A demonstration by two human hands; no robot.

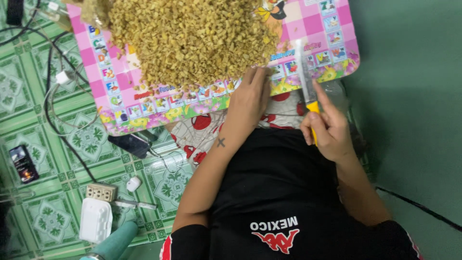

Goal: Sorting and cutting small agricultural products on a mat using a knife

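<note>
On pink checked plastic tray [332, 36]: heap of chopped yellow-green plant bits [192, 36], left hand [250, 96] flat, empty, at heap edge; right hand [327, 127] clenched round yellow-handled knife [306, 79]; risks: blade nicking nearby fingers, bits spilling off rim

Even, soft indoor light; slightly blurred, muted detail.

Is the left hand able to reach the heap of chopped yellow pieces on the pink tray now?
Probably yes. The left hand already lies at the edge of the heap on the pink tray, and nothing lies between them.
</note>
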